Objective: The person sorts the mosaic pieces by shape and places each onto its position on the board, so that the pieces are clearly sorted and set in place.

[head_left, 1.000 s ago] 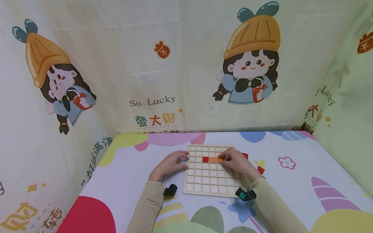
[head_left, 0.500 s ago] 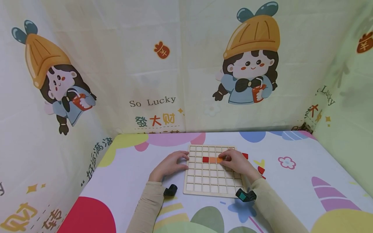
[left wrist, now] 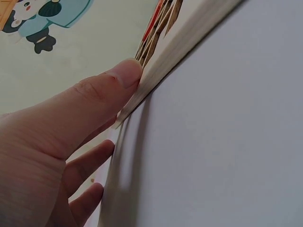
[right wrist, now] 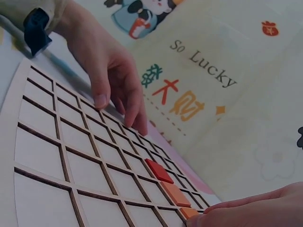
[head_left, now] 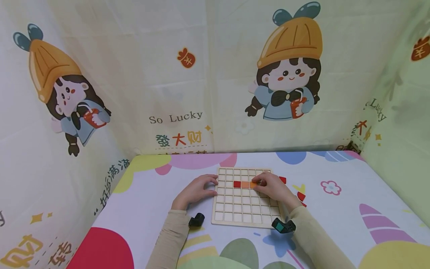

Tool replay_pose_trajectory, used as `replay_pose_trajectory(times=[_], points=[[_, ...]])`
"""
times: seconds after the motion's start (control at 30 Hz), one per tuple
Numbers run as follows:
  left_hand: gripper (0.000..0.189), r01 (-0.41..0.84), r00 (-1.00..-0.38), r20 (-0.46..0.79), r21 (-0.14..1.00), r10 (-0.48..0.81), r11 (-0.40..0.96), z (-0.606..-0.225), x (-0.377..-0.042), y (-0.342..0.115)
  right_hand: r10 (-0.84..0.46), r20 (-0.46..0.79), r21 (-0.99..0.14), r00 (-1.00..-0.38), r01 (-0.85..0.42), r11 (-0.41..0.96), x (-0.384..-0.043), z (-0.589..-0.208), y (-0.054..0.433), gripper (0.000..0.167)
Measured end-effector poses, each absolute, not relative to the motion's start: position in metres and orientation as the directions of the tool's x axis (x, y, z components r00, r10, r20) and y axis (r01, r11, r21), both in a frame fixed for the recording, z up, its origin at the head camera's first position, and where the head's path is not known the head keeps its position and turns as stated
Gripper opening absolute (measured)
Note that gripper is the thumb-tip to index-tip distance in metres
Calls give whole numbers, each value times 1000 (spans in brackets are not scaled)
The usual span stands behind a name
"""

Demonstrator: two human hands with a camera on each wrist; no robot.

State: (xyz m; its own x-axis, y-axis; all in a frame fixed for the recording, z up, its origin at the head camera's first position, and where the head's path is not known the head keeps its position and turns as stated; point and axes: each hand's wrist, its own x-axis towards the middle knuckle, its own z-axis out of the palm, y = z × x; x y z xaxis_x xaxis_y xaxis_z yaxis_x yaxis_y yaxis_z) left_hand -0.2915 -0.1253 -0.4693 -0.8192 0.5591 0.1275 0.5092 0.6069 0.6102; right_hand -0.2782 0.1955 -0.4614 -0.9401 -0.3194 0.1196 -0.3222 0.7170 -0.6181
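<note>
At the gridded board's [head_left: 237, 207] nine o'clock edge the left hand [head_left: 197, 188] rests spread against it, I'd guess for steadiness. Past a red tile [head_left: 237, 184] at eleven and a peach tile [head_left: 245, 184] at twelve, the right hand [head_left: 273, 186] pinches an orange tile [head_left: 252, 184] near one, presumably to control it; nothing has visibly shifted since half a second ago.

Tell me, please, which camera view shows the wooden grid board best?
The head view: the grid board shows almost whole, with the right hand covering part. The right wrist view shows many cells, slanted and cut off; the left wrist view, mainly an edge.
</note>
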Motion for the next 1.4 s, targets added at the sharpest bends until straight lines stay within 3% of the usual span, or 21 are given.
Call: replay_pose_trajectory(times=[0.87, 1.4], points=[[29, 515, -817, 134, 607, 561, 605, -471, -292, -126, -259, 165, -649, -952, -303, 698, -268, -450, 236, 33], [30, 505, -820, 128, 620, 558, 600, -469, -290, -126, -96, 34, -619, -995, -96, 779, -266, -443, 294, 50]])
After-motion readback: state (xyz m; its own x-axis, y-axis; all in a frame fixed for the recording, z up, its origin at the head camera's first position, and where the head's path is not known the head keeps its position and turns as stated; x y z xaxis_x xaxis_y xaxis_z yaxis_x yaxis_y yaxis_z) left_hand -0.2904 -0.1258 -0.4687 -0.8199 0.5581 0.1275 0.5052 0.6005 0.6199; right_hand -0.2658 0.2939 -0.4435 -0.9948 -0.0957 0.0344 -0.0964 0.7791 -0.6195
